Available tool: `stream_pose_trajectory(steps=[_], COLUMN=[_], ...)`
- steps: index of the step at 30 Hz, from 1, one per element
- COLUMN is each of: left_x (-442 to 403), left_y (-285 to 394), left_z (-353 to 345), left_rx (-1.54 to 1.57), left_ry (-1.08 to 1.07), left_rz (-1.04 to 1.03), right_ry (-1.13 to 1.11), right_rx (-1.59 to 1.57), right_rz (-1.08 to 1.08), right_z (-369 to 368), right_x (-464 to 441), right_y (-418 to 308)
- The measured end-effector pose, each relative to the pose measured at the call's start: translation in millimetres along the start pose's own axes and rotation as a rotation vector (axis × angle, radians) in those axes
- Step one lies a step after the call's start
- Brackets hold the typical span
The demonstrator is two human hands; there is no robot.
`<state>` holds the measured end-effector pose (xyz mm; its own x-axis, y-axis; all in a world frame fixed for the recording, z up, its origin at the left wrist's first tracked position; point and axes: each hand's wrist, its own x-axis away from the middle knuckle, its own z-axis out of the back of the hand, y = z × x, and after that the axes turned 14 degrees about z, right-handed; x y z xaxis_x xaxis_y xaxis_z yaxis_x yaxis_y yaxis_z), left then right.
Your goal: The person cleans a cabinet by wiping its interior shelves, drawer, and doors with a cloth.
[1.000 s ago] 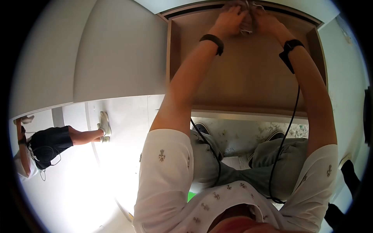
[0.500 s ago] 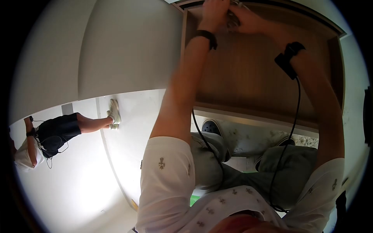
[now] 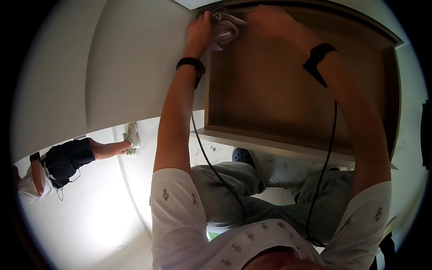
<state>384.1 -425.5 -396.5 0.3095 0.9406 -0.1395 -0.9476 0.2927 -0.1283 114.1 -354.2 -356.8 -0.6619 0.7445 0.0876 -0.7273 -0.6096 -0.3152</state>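
At the far left corner of a pulled-out wooden drawer [image 3: 288, 90], my left hand [image 3: 199, 33] is closed on a crumpled greyish cloth [image 3: 223, 30], which bunches over the drawer's side wall. My left fingertips are partly hidden against it. A loose, strap-like end of the cloth points toward my right hand [image 3: 269, 21], which hovers over the far part of the drawer. Motion smears my right fingers, so whether they touch that end is unclear.
White cabinet panels [image 3: 139, 58] rise on the left. Black cables [image 3: 332, 135] hang from my wristbands [image 3: 191, 64] down past the drawer front [image 3: 270, 144]. My legs are close below it. Another person [image 3: 67, 162] stands farther off at the left.
Both hands were together at the drawer's far edge. My left hand has moved left with the cloth to the drawer's side, and my hands are now apart. More of the cloth shows.
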Motion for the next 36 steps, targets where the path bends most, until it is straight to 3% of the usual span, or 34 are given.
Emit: stream_pose_trajectory(steps=[2,4,9,14,18,20,21,23,24,25,26,28,31,33,34,35,36], left_x=[0,-5,14,23,36,31,34,46,65,72,62,39,9,4,-5,-14,-17], left_y=[11,8,12,7,-6,-32,-57,-55,-27,-5,5,13,13,39,48,61,82], left_z=[5,-5,2,7,23,19,8,8,39,65,81,101,103,110,106,103,105], left_rx=[0.087,0.087,-0.088,-0.074,-0.086,-0.037,-0.109,-0.193,-0.192,-0.190,-0.196,-0.151,0.241,0.358,0.570,0.778,0.804], left_ry=[-0.127,-0.093,-0.075,-0.249,-0.351,-0.829,-1.085,-1.348,-1.384,-1.401,-1.395,-1.202,-1.036,-0.877,-0.873,-0.870,-0.876], left_rz=[0.131,0.110,0.139,0.248,0.217,0.097,-0.027,-0.159,0.123,0.406,0.392,0.115,-0.217,-0.307,-0.179,-0.050,-0.081], right_ry=[-0.065,0.183,0.076,0.051,0.078,0.140,0.018,-0.106,-0.165,-0.220,-0.214,-0.236,-0.238,-0.090,0.126,0.121,0.116], right_rx=[-0.031,0.125,0.176,0.299,0.329,0.402,0.315,0.213,0.110,0.007,0.007,-0.050,-0.255,-0.563,-0.748,-0.797,-0.850], right_rz=[-0.108,-0.147,-0.225,-0.273,-0.256,-0.208,-0.210,-0.215,-0.266,-0.319,-0.333,-0.347,-0.449,-0.238,0.003,-0.104,-0.208], right_z=[0,-21,-17,-41,-36,-29,-14,-2,6,11,16,25,45,33,-2,18,34], right_x=[25,43,70,59,54,56,59,63,66,69,72,79,95,88,71,84,94], right_y=[23,57,71,74,57,53,44,33,27,21,18,12,-14,-8,20,7,-11])
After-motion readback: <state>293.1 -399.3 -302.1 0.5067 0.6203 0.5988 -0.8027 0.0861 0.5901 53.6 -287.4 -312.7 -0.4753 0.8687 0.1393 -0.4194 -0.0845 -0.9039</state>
